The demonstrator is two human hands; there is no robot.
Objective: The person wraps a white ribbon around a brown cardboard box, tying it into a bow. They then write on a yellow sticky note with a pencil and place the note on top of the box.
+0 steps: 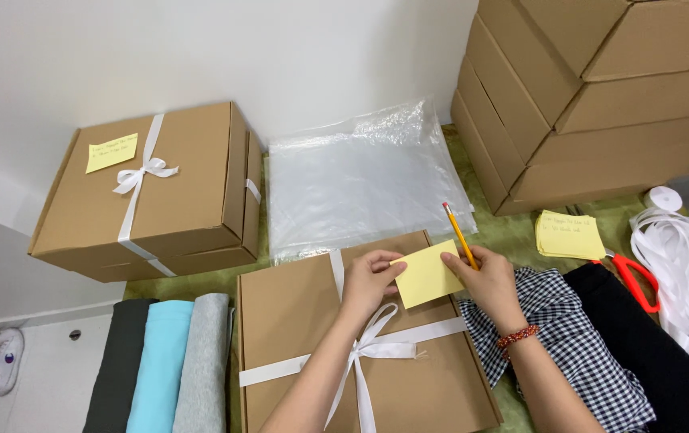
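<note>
Both hands [429,281] pinch a yellow sticky note [426,275] over the ribboned brown box [296,321]; right also grips a pencil [460,235].

Open lane over flat clear plastic sheets [364,172]; stacked brown cardboard cartons [593,96] block right, ribboned brown cardboard box [152,192] blocks left.

— What is worn on the arms?

— No sleeves are seen; both forearms are bare up to the lower edge of the view.

— Is anything worn at the wrists?

— A beaded bracelet [518,337] in red and orange is worn on the right wrist, just behind the right hand [485,281]. Nothing is worn on the left wrist behind the left hand [368,281].

— Rings, a watch, gloves?

— None are seen. The fingernails are kept short and unpainted.
</note>
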